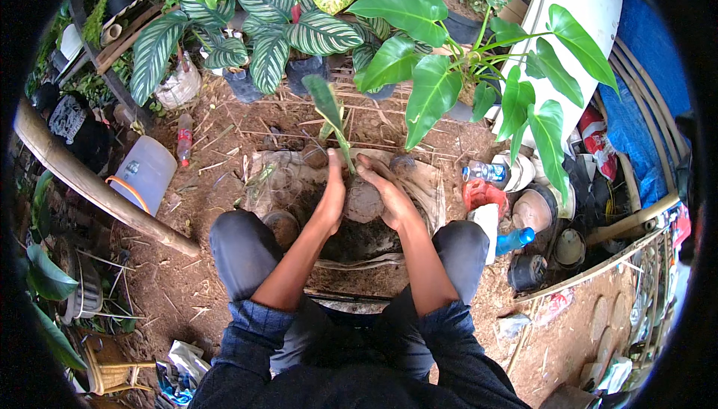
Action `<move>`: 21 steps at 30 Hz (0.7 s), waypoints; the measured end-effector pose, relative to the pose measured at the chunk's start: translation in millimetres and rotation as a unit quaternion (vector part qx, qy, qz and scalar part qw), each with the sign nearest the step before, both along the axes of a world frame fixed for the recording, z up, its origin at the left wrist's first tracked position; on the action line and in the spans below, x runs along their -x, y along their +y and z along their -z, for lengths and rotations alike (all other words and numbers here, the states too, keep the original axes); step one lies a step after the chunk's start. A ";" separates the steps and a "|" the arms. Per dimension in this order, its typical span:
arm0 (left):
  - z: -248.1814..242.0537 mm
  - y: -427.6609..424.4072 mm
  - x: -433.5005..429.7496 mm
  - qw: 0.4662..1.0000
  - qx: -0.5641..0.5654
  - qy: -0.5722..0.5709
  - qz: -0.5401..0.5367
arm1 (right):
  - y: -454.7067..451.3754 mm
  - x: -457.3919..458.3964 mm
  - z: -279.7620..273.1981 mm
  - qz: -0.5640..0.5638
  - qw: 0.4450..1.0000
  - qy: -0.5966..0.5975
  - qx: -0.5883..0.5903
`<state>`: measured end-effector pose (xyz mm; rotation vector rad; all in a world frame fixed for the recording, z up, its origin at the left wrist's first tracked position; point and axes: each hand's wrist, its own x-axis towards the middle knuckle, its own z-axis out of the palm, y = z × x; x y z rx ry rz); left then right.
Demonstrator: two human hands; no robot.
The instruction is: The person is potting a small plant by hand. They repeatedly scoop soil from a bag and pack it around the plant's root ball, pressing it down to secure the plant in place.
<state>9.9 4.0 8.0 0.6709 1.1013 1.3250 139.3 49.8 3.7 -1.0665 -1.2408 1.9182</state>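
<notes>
Between my two palms sits a rounded ball of soil [363, 202], brown-grey and lumpy. My left hand [333, 196] presses on its left side and my right hand [394, 197] cups its right side. Out of its top rises a snake plant [327, 103] with an upright green leaf. Below the ball, dark loose soil [359, 246] lies on a spread fabric sack [435, 184]. Tangled thin line or wire [285, 176] lies on the sack's left part. Beside my left knee stands a small round pot [281, 226], partly hidden by the knee.
Potted calathea [269, 33] and a broad-leaved plant [435, 86] stand ahead. At left are a plastic bottle [184, 140], a translucent bucket [147, 168] and a bamboo pole [101, 179]. A water bottle [483, 172], a blue bottle [515, 240] and several pots [534, 210] are at right.
</notes>
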 end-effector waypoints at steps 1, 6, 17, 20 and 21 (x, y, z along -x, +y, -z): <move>0.0 -1.3 4.0 0.997 -0.017 -0.071 0.019 | 1.3 -2.7 2.4 -0.023 1.000 0.016 0.006; 0.0 -1.1 19.8 0.990 -0.050 -0.128 -0.022 | 12.3 -6.0 8.8 -0.013 0.968 0.192 0.164; 20.4 -2.8 -16.9 0.851 -0.328 0.378 -0.161 | 3.7 2.0 1.2 0.085 0.906 0.349 0.226; 26.1 -1.8 -18.7 0.883 -0.312 0.315 -0.152 | 3.2 0.1 4.5 0.090 0.911 0.348 0.203; 27.6 -1.2 -19.6 0.890 -0.317 0.291 -0.148 | 3.5 -0.8 6.0 0.082 0.914 0.346 0.195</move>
